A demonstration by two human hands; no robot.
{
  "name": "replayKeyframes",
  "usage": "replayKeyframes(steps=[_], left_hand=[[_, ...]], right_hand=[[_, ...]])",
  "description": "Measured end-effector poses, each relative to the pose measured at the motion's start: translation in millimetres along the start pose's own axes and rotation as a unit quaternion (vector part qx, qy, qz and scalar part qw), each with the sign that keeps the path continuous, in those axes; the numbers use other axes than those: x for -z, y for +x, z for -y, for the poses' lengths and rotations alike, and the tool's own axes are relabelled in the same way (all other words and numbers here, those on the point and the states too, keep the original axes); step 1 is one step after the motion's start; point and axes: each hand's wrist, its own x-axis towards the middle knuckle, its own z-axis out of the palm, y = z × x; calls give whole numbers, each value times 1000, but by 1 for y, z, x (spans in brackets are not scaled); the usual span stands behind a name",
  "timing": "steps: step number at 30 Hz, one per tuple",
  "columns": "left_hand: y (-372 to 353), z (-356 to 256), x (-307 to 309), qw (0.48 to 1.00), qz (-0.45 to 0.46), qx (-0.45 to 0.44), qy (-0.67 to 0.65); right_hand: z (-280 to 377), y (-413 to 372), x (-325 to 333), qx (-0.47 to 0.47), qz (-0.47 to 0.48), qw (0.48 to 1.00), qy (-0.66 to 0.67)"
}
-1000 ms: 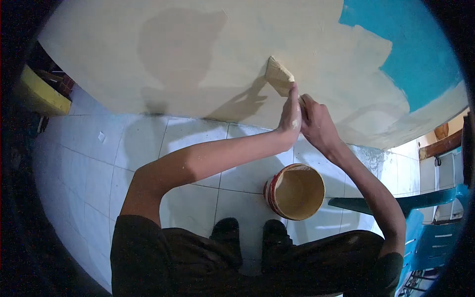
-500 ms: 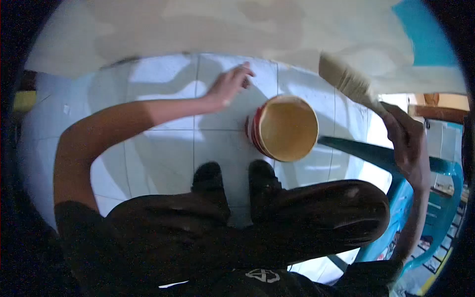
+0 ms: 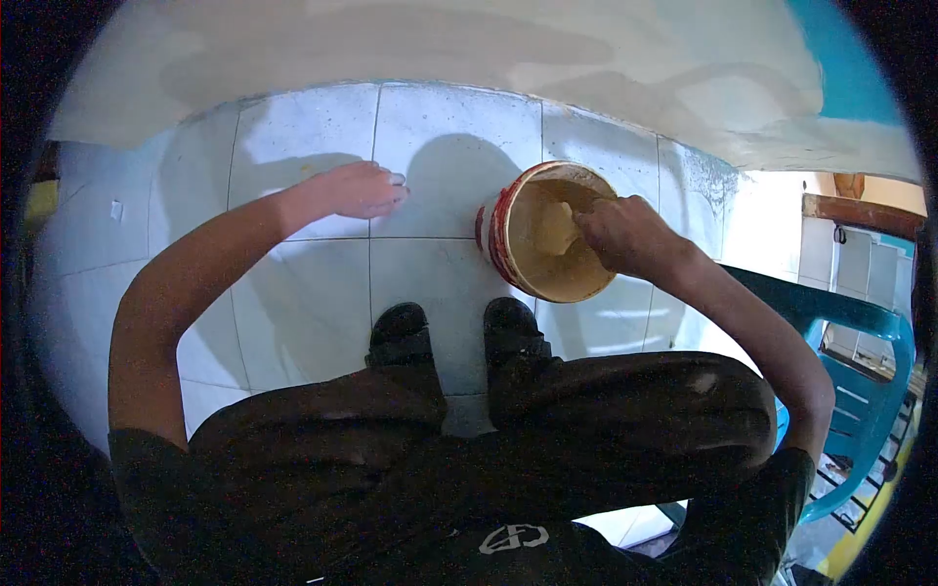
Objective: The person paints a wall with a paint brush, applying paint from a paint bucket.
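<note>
My right hand is closed on the handle of a paintbrush, with its wide, cream-coloated bristle head down inside a bucket. The bucket is red and white outside and smeared with beige paint inside. It stands on the tiled floor just beyond my right foot; my fingers hide most of the brush handle. My left hand hovers over the tiles to the left of the bucket, apart from it, its fingers curled in with nothing visible in them.
Beyond the tiles rises a wall with uneven beige patches and a teal part at right. A teal plastic chair stands close by my right arm. My two dark shoes are near the bucket.
My right hand has brought the paintbrush from beside the wall at right down into the bucket. My left hand has drawn back to the left, and its fingers have curled in.
</note>
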Motion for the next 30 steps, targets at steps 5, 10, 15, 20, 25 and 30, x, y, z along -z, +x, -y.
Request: replayKeyframes(steps=[5,10,15,20,25,30], left_hand=[[-8,-12,-15,999,39,-4,-32],[-12,-12,-21,998,63,5,-20],[-11,-9,-30,997,70,11,-27],[-13,-13,-35,996,79,4,-27],[-12,-15,-35,997,70,-9,-21],[-10,-18,-32,998,65,-7,-17]], right_hand=[[-3,20,-24,-8,-16,1000,-2],[-7,25,-36,35,-41,998,15],[-2,27,-46,3,-50,998,35],[2,26,-45,-25,-40,997,55],[-5,23,-53,33,-113,993,-7],[-2,24,-54,16,-105,994,14]])
